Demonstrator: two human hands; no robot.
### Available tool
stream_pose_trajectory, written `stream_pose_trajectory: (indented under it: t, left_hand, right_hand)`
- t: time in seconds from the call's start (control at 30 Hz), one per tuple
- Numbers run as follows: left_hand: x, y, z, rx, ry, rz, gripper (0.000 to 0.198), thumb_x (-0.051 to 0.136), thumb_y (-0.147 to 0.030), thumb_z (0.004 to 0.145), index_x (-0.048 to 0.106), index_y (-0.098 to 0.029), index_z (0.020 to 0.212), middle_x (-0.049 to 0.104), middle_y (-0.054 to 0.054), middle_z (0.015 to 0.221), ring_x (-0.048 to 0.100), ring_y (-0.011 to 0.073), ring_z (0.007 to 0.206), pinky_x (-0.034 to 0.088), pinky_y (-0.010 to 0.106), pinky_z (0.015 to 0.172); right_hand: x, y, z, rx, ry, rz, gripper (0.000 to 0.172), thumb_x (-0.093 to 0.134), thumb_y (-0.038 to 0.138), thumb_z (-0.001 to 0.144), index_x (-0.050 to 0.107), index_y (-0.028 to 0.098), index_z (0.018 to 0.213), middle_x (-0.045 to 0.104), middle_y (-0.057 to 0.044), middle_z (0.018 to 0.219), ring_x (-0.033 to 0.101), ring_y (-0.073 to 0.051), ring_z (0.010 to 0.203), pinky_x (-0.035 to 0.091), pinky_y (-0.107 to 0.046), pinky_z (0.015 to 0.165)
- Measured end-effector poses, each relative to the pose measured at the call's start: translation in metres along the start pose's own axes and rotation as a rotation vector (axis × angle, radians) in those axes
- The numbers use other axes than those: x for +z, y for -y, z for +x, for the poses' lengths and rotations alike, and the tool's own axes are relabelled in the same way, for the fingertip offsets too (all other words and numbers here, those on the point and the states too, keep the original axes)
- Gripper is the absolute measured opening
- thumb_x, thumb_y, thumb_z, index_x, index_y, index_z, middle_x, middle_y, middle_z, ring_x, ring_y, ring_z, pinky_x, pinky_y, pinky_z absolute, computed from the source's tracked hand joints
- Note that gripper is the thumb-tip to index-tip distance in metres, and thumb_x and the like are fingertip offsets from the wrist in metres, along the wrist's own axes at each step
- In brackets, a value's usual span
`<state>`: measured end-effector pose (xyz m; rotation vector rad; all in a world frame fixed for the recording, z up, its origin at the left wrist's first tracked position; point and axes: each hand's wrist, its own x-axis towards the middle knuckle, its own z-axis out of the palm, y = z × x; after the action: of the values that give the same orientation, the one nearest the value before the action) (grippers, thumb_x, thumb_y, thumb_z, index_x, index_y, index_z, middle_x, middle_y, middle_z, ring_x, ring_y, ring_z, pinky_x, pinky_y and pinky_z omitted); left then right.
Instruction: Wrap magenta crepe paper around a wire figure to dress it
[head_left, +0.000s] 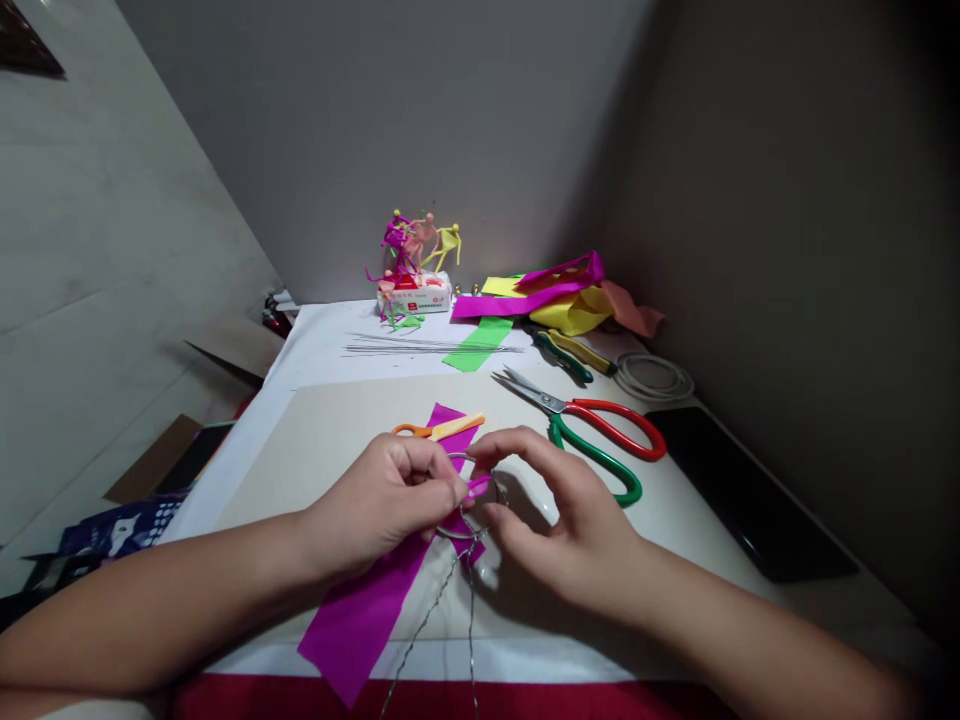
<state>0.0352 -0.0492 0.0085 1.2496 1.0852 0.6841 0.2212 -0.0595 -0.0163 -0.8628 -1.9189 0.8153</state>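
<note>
Twisted wire tails [472, 625] hang toward the camera below the grip, running up to a wire ring [456, 537] between the two hands. At the ring's left side, the left hand [405, 490] has thumb and forefinger together, clamped on a small magenta slip [478, 487]. From that pinch the slip points right and a little away, its long axis across the ring's opening toward the right rim; the left hand is the nearer, already on it. The right hand [570, 510] curves around the ring's right side, thumb and forefinger apart with the rim between them; whether either tip touches the wire, I cannot tell. Beneath the grip, a long magenta strip [367, 615] lies slantwise, near end to the left, far end beyond the hands, where a small orange-handled tool [450, 428] rests on it. Beyond the right hand are large scissors [556, 404], blades pointing left and away; well to its right lies a black slab [750, 490]. Farther out from the grip lie straight wires [420, 346], pliers [564, 357] and coloured paper strips [574, 312].
</note>
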Motion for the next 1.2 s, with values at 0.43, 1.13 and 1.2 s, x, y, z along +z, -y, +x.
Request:
stream_pose_trajectory:
  t: [0.43,1.13,1.2]
  left_hand:
    - [0.003,0.003,0.001,0.006,-0.017,-0.043,0.015,0.061,-0.013,0.073,0.058,-0.014,0.058,0.044,-0.008,0.042,0.032,0.0029,0.039,0.022,0.017,0.04]
    - [0.004,-0.005,-0.005,-0.036,-0.034,0.168,0.016,0.069,-0.027,0.073,0.067,-0.012,0.068,0.051,-0.004,0.048,0.039,0.0055,0.042,0.026,0.02,0.041]
    - [0.007,-0.007,-0.006,-0.017,-0.065,0.255,0.016,0.067,-0.025,0.071,0.066,-0.011,0.064,0.05,-0.003,0.048,0.037,0.0059,0.043,0.026,0.02,0.042]
  right_hand:
    - [0.002,-0.012,0.002,-0.236,-0.08,-0.111,0.016,0.054,0.006,0.083,0.061,0.017,0.093,0.066,-0.004,0.083,0.057,-0.016,0.078,0.042,-0.035,0.077]
    - [0.0,-0.001,0.007,0.556,0.05,0.732,0.005,0.065,0.017,0.073,0.061,0.016,0.071,0.057,0.002,0.067,0.05,-0.009,0.062,0.039,-0.023,0.062]
    - [0.0,-0.004,0.007,0.621,0.087,0.871,0.002,0.064,0.014,0.07,0.062,0.014,0.069,0.057,0.001,0.064,0.049,-0.009,0.062,0.038,-0.023,0.063]
